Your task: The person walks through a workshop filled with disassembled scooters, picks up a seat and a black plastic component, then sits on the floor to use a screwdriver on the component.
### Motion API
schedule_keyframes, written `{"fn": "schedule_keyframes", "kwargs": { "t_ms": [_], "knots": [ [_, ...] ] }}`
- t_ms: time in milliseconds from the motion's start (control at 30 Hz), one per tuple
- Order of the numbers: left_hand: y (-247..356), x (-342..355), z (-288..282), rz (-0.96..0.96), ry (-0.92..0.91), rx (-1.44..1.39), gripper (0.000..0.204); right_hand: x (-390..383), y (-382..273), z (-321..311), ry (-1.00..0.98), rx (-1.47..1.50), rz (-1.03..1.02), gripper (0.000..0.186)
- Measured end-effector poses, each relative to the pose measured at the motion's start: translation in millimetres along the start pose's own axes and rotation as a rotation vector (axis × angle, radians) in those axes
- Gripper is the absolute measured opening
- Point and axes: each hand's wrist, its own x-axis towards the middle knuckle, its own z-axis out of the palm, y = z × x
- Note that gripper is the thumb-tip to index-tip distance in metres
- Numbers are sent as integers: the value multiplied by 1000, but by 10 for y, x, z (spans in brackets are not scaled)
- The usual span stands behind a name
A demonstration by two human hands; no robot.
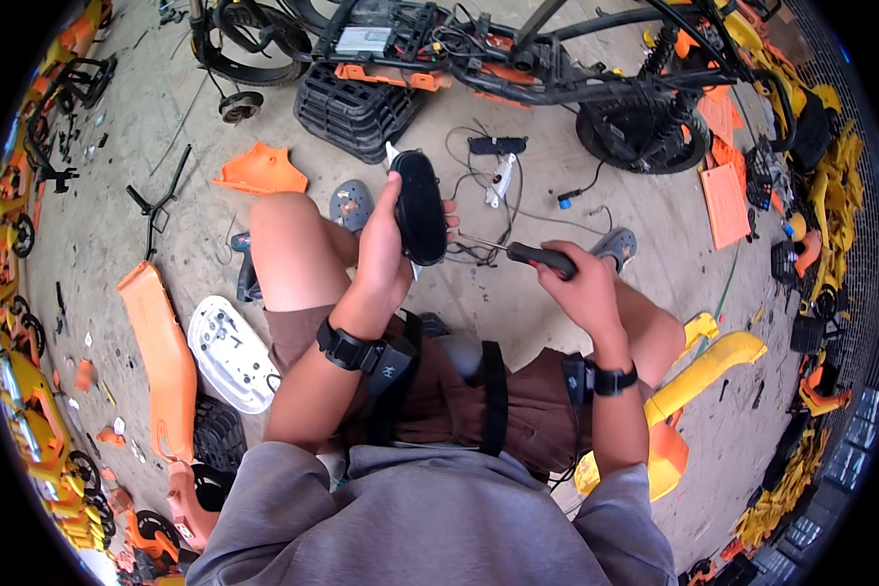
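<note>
My left hand (385, 232) is closed round a long black oval housing (421, 207), held up between my knees. Pale pointed pieces stick out at the housing's top and bottom ends. My right hand (586, 288) grips a screwdriver (543, 260) by its black and red handle. Its thin shaft points left, toward the housing's lower right edge and my left fingertips; whether the tip touches the housing I cannot tell. On the floor beyond lie a black bar-shaped part (497, 146) and a white bracket (501, 181), among loose cables.
A stripped vehicle frame (518, 73) with wheels spans the far side, beside a black crate (354, 112). To my left lie a cordless drill (247, 269), a white oval panel (230, 354) and a long orange panel (162, 361). Yellow parts (713, 371) lie at my right.
</note>
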Motion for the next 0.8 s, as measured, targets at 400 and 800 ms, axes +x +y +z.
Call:
{"fn": "schedule_keyframes", "kwargs": {
  "t_ms": [400, 800],
  "knots": [
    [-43, 75, 0, 39, 73, -110, 59, -401, 239, -106, 305, 880, -67, 35],
    [-117, 103, 29, 51, -136, -254, 57, -410, 202, -71, 299, 935, -56, 30]
  ]
}}
